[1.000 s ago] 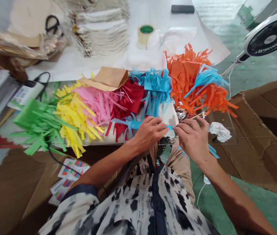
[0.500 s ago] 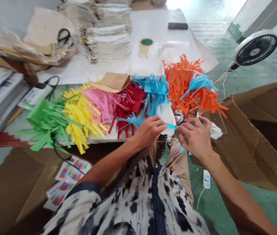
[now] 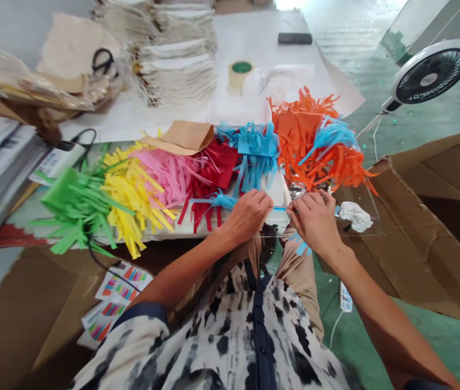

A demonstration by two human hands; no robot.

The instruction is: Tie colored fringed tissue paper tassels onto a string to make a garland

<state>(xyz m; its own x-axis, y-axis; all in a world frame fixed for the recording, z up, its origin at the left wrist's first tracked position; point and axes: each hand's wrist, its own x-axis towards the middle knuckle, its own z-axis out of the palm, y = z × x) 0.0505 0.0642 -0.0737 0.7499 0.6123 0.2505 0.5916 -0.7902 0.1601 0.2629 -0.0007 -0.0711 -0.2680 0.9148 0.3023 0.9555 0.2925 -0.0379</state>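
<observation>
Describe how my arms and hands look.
Your left hand and right hand are bare, without visible gloves. The short left sleeve is white with black blotches and a dark navy cuff; the right sleeve shows only its dark edge.

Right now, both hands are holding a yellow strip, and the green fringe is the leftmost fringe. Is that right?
Not quite: the strip is blue, not yellow, as the head view shows. The left hand and right hand both hold it, and the green fringe is leftmost.

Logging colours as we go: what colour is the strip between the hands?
The strip is blue, seen best in the head view.
</observation>
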